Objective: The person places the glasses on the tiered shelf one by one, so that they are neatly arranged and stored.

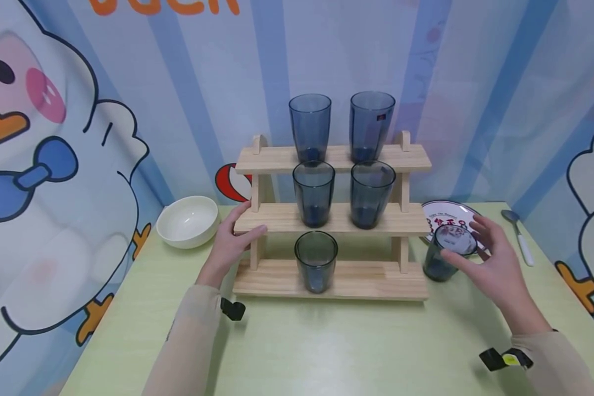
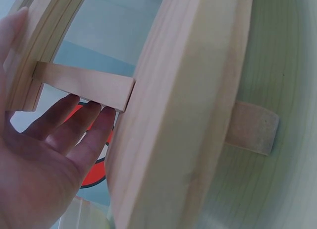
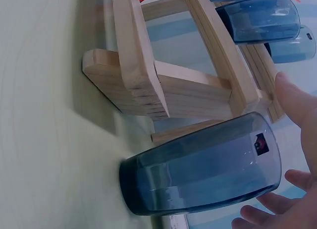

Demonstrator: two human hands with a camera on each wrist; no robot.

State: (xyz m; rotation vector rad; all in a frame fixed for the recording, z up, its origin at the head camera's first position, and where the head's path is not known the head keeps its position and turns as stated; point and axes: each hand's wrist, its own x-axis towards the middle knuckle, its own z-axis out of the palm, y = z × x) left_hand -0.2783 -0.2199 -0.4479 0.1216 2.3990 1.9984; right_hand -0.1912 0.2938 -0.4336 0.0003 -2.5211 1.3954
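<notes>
A three-tier wooden display rack stands on the table. My left hand holds the left end of its middle tier, thumb at the front; in the left wrist view the fingertips touch a wooden upright. To the right of the rack, a blue-grey drinking glass stands on the tabletop. My right hand is beside this glass with thumb and fingers spread about its rim, not closed round it. Several matching glasses are on the rack: two on top, two in the middle, one at the bottom.
A white bowl sits left of the rack. Behind the right-hand glass lies a printed plate, with a white-handled spoon farther right. A cartoon-printed curtain hangs close behind the green table.
</notes>
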